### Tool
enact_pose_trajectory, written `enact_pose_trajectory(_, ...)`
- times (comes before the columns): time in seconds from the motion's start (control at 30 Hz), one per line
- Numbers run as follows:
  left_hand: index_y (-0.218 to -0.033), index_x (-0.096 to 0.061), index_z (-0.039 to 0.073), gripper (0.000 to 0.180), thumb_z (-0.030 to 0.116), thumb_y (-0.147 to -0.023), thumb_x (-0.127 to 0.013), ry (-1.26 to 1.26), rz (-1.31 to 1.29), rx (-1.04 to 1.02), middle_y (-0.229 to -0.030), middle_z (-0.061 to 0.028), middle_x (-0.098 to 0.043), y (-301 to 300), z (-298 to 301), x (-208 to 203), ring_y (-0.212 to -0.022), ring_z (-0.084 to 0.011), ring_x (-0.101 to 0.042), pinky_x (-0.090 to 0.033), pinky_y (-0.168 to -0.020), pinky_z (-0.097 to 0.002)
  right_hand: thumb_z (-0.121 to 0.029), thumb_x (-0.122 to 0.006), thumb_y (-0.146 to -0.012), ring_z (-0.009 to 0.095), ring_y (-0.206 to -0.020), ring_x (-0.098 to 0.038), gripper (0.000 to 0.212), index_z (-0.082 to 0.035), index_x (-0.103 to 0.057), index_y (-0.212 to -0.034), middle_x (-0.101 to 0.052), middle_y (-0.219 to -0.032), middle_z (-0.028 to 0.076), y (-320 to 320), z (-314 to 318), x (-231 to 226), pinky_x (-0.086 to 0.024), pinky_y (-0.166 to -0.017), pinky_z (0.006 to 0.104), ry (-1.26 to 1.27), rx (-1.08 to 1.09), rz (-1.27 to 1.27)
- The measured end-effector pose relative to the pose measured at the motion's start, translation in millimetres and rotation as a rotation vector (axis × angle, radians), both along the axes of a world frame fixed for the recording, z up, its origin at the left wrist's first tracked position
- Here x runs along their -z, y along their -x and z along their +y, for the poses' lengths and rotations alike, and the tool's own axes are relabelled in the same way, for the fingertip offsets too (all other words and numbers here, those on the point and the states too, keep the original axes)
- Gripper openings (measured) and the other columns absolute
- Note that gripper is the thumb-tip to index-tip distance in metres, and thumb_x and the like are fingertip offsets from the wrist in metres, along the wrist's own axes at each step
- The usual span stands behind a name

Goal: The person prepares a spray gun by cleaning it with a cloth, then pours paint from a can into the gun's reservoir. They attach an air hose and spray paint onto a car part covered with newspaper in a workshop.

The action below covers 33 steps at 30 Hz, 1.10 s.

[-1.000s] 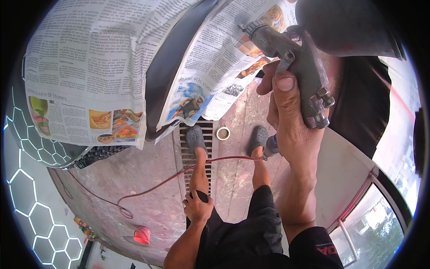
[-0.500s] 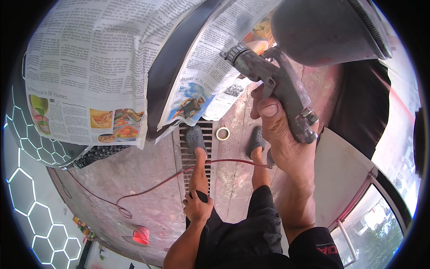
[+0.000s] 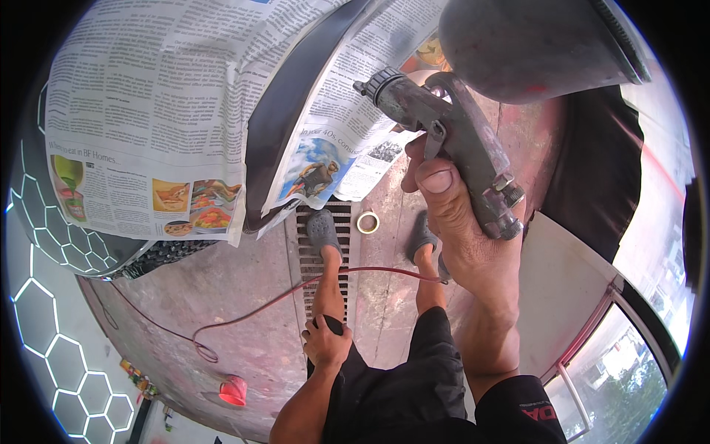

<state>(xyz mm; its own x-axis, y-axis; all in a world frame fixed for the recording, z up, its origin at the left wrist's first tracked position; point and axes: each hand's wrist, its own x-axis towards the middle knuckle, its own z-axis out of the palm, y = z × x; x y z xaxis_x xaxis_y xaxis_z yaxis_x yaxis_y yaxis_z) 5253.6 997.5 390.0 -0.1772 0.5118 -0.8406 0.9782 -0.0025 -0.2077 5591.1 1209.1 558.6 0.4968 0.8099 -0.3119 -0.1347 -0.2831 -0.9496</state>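
Note:
My right hand [image 3: 462,214] is wrapped round the handle of a worn grey spray gun [image 3: 451,122], thumb at the back of its trigger side. A large grey paint cup [image 3: 529,48] sits on the gun at the upper right. The gun's nozzle points left, toward newspaper sheets [image 3: 155,111] that cover a dark curved vehicle panel. Between the sheets a bare dark strip of the panel [image 3: 285,111] shows. Down at my left knee, my left hand [image 3: 325,344] is closed over the black shorts leg [image 3: 329,323], fingers curled round the knee.
A red hose [image 3: 274,300] crosses the stained floor behind my feet. A tape roll [image 3: 367,222] lies between them, beside a floor grate [image 3: 303,259]. A red bucket-like container [image 3: 233,390] stands lower left. Black sheeting [image 3: 599,170] hangs at the right.
My right hand and the spray gun have shifted slightly left and up, with the nozzle nearer the dark strip. The left hand stays on the knee.

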Motion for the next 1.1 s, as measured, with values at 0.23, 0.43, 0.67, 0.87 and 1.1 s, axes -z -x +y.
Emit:
enact_pose_trajectory(0.23, -0.151, -0.06, 0.005, 0.073, 0.047, -0.094, -0.078, -0.056, -0.072, 0.043, -0.141, -0.0235, -0.059, 6.5, -3.3, 0.9, -0.133, -0.0452, -0.059, -0.057, -0.103, -0.059, -0.034, -0.086, -0.104, 0.004, -0.078, -0.06, 0.037, 0.0, -0.077, -0.117, -0.07, -0.087, -0.003, 4.3, 8.8, -1.7, -0.049, -0.068, 0.0243, -0.002, 0.08, -0.017)
enact_pose_trajectory(0.43, -0.128, -0.072, -0.001, 0.025, 0.019, -0.112, -0.068, -0.156, -1.017, -0.771, -0.129, -0.0152, -0.076, -73.8, 37.9, -17.9, -0.126, -0.0278, -0.071, -0.057, -0.107, -0.0418, -0.035, -0.084, -0.106, 0.003, -0.075, -0.057, 0.036, -0.001, -0.076, -0.116, -0.068, -0.086, -0.004, 10.8, 3.1, -3.8, -0.046, -0.063, 0.0234, 0.036, 0.127, 0.015)
enact_pose_trajectory(0.67, -0.143, -0.065, 0.0, 0.033, 0.023, -0.121, -0.058, 0.049, -1.704, -1.12, -0.125, -0.0016, -0.072, -193.5, 149.5, -103.3, -0.113, -0.0077, -0.064, -0.052, -0.098, -0.0265, -0.033, -0.084, -0.106, 0.003, -0.078, -0.057, 0.036, 0.0, -0.075, -0.119, -0.069, -0.087, -0.004, 25.1, 3.4, -6.8, -0.047, -0.066, 0.0231, 0.026, 0.103, 0.0)
enact_pose_trajectory(0.87, -0.142, -0.066, 0.004, 0.03, 0.023, -0.12, -0.06, 0.122, -1.746, -1.158, -0.119, 0.0041, -0.068, -195.9, 156.9, -91.1, -0.102, -0.0015, -0.058, -0.048, -0.087, -0.0205, -0.033, -0.084, -0.105, 0.002, -0.078, -0.057, 0.038, 0.001, -0.075, -0.119, -0.068, -0.086, -0.004, 24.2, 11.7, -15.8, -0.047, -0.065, 0.0229, 0.088, 0.092, 0.055)
enact_pose_trajectory(1.1, -0.138, -0.067, 0.006, 0.026, 0.023, -0.121, -0.058, 0.086, -1.775, -1.132, -0.108, 0.0068, -0.065, -193.5, 158.5, -87.7, -0.094, 0.0007, -0.055, -0.045, -0.079, -0.019, -0.033, -0.084, -0.105, 0.003, -0.078, -0.058, 0.038, 0.001, -0.075, -0.119, -0.069, -0.086, -0.004, 27.4, 13.5, -4.6, -0.046, -0.066, 0.0225, 0.02, 0.069, 0.007)
